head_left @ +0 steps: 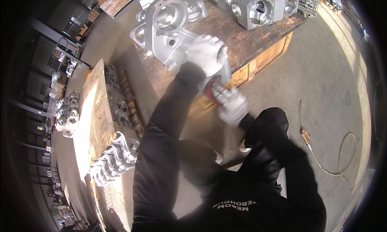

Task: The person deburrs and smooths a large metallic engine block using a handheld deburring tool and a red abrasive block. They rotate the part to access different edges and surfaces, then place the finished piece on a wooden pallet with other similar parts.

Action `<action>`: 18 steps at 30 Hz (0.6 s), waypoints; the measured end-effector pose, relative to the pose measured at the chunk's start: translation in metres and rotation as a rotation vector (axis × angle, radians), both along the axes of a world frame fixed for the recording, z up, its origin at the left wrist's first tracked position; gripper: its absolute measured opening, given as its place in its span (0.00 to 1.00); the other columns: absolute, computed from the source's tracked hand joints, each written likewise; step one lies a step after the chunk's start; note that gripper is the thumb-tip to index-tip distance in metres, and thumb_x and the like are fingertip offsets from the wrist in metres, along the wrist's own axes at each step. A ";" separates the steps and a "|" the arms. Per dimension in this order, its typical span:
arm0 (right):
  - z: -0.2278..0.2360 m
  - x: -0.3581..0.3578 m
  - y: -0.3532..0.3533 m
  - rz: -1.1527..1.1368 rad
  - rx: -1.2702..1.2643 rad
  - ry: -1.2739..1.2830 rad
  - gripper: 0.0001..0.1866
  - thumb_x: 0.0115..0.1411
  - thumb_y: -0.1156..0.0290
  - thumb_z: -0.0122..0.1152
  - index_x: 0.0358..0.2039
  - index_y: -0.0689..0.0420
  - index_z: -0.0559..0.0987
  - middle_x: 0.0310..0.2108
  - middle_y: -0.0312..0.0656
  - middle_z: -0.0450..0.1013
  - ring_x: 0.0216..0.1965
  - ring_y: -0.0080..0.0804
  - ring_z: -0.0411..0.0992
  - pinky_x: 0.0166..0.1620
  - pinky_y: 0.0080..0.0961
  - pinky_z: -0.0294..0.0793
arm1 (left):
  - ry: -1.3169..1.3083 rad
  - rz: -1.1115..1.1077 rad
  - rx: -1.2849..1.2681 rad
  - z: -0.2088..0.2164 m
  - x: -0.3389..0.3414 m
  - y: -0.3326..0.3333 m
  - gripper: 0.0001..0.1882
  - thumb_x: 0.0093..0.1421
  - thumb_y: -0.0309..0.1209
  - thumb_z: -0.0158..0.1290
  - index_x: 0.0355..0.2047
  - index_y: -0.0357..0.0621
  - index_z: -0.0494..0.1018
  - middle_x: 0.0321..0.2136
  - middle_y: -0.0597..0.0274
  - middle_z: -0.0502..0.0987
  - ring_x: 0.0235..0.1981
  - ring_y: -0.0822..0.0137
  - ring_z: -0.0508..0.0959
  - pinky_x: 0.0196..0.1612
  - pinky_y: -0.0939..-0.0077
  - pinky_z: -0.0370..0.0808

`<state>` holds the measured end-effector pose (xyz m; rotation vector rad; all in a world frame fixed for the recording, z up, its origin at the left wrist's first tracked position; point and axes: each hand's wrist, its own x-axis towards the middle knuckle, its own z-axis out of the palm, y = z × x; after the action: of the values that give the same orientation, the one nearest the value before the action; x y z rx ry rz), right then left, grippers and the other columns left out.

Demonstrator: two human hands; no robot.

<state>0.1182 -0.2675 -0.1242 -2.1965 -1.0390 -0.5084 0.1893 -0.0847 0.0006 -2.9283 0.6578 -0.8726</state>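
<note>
A large silver metal casting [171,40] with round bores lies tilted along the near edge of a worn wooden table [252,42]. My left hand [206,54], in a white knit glove, is closed over its narrower part, with the fingers curled on the far side. At the casting's near end is a round opening, and there my right hand [231,105], also gloved, presses a dark red pad [211,91] against the rim. That hand is smeared by motion, but its fingers are closed on the pad. I cannot tell whether the pad is abrasive or cloth.
More silver castings [260,10] stand at the table's far side, near a wire basket [306,2]. To the left, a wooden board [90,107] stands beside stacked castings [115,157]. On the floor at right lies an air gun [305,136] with a coiled hose [340,167].
</note>
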 end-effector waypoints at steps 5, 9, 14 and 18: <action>-0.025 -0.017 0.028 0.404 1.079 1.420 0.14 0.67 0.71 0.61 0.51 0.62 0.83 0.51 0.50 0.81 0.36 0.36 0.79 0.40 0.31 0.81 | 0.017 0.022 0.085 0.004 0.001 -0.003 0.08 0.62 0.38 0.60 0.33 0.47 0.81 0.35 0.57 0.81 0.44 0.52 0.81 0.55 0.55 0.77; 0.001 -0.019 0.035 0.238 0.802 0.989 0.13 0.66 0.69 0.63 0.47 0.63 0.83 0.44 0.48 0.82 0.40 0.31 0.80 0.39 0.31 0.80 | -0.036 -0.013 0.014 0.002 0.000 -0.001 0.09 0.62 0.38 0.61 0.34 0.47 0.80 0.35 0.57 0.81 0.43 0.51 0.81 0.54 0.54 0.77; 0.016 -0.044 0.022 -0.013 -0.079 -0.096 0.31 0.60 0.66 0.63 0.65 0.56 0.78 0.64 0.49 0.76 0.55 0.41 0.77 0.52 0.43 0.79 | -0.039 -0.045 -0.027 0.002 0.001 0.001 0.09 0.62 0.38 0.61 0.36 0.47 0.79 0.35 0.56 0.81 0.43 0.49 0.81 0.53 0.53 0.77; 0.005 0.067 -0.032 0.230 -0.512 -0.477 0.27 0.69 0.65 0.49 0.68 0.44 0.78 0.75 0.34 0.69 0.53 0.39 0.74 0.51 0.39 0.76 | -0.040 -0.059 -0.017 0.005 -0.003 0.000 0.09 0.62 0.37 0.61 0.36 0.47 0.79 0.35 0.56 0.80 0.43 0.49 0.81 0.52 0.53 0.77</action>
<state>0.1854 -0.3000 -0.1193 -2.3933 -1.8211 -0.7449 0.1868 -0.0847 0.0056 -2.9118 0.7418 -0.9437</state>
